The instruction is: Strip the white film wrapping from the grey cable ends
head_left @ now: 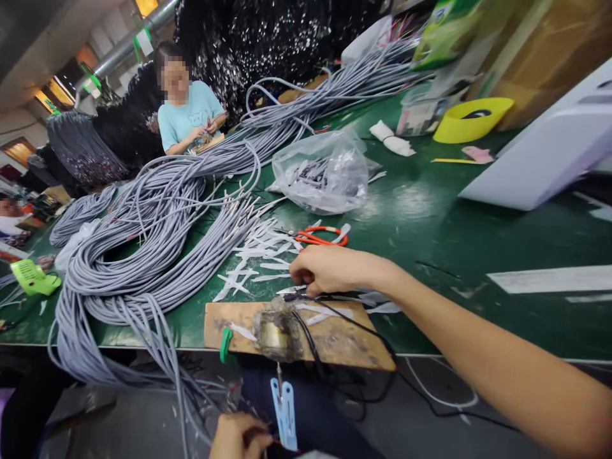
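At the bottom edge, my left hand [239, 437] pinches thin dark and reddish wires, just left of a light-blue clothes peg [285, 413]. That peg hangs on a metal shaft below a small round motor [276, 338], which sits on a wooden board [344, 341] at the table edge. My right hand [329, 269] reaches over the far side of the board with its fingers curled down near a black cord [351, 317] and white strips. Whatever lies under those fingertips is hidden. Red-handled scissors [322, 236] lie just beyond it.
Bundles of grey cable [138, 255] fill the left of the green table [406, 223]. Loose white strips [268, 245] lie beside them. Behind are a clear plastic bag [325, 175] of small parts and a yellow holder [473, 119]. A co-worker [191, 118] sits across.
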Tool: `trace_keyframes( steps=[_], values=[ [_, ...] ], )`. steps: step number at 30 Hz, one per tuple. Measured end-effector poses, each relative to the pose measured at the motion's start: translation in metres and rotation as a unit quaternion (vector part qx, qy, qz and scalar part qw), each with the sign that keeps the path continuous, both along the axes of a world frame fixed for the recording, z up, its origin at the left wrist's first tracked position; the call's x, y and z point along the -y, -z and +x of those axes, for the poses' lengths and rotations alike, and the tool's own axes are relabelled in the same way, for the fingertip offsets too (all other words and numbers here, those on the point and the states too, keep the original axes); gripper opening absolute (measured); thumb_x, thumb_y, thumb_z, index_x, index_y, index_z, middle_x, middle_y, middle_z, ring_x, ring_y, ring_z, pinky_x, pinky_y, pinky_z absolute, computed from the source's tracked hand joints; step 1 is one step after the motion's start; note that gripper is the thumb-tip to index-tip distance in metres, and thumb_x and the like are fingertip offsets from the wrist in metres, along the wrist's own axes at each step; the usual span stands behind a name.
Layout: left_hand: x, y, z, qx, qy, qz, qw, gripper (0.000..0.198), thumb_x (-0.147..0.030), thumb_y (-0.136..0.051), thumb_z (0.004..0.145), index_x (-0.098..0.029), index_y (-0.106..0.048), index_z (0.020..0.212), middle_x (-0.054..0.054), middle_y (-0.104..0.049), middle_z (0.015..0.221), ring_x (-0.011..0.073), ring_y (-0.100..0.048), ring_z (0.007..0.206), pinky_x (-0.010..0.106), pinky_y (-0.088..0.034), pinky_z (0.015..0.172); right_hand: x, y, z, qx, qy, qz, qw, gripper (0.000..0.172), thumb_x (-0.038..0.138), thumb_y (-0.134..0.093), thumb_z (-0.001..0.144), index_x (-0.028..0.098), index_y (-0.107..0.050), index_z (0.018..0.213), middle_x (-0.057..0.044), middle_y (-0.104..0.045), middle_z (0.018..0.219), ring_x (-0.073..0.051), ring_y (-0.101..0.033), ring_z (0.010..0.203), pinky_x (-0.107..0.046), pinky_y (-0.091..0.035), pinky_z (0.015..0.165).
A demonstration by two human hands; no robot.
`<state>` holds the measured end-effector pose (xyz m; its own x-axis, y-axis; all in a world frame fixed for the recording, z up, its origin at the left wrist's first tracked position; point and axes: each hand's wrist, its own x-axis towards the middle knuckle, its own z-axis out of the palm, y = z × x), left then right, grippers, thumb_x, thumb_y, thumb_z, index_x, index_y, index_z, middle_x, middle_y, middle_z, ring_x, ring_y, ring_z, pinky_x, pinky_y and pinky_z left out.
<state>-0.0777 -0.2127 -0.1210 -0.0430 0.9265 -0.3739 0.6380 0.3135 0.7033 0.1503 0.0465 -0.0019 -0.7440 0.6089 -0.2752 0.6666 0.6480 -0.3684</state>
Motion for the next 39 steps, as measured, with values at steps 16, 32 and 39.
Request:
trace_keyframes(
  steps=[16,32,39],
  values=[
    [-0.240,-0.109,0.004,-0.233,0.074,0.318,0.916,0.013,-0.013,-0.058,0.076,-0.016,-0.070,0.081,0.005,-0.071,0.078,0.0147,-0.063,0.068,0.025,-0.049,0.068,-0.006,0.006,-0.005,-0.035,0.005,0.098,0.995,0.024,0.012,-0.042,0.082,0.011,-0.063,0.095,-0.013,-0.065,0.097,-0.021,-0.059,0.090,-0.025,-0.039,0.074],
    [-0.292,-0.122,0.033,-0.279,-0.058,0.478,0.831,0.015,-0.018,-0.042,0.086,-0.012,-0.055,0.092,0.013,-0.059,0.093,0.0227,-0.055,0.091,0.035,-0.043,0.083,-0.020,-0.016,0.024,0.021,0.303,0.131,0.944,0.029,0.025,-0.042,0.083,0.021,-0.068,0.094,-0.010,-0.068,0.095,-0.025,-0.062,0.089,-0.029,-0.043,0.065],
    [-0.251,-0.138,0.063,-0.118,0.094,0.584,0.798,0.015,-0.017,-0.048,0.084,-0.016,-0.058,0.095,0.005,-0.063,0.084,0.0127,-0.058,0.074,0.021,-0.047,0.065,-0.021,-0.015,0.038,0.065,0.259,0.088,0.960,0.026,0.013,-0.053,0.070,0.022,-0.069,0.087,-0.008,-0.069,0.093,-0.025,-0.064,0.087,-0.028,-0.044,0.062]
  ],
)
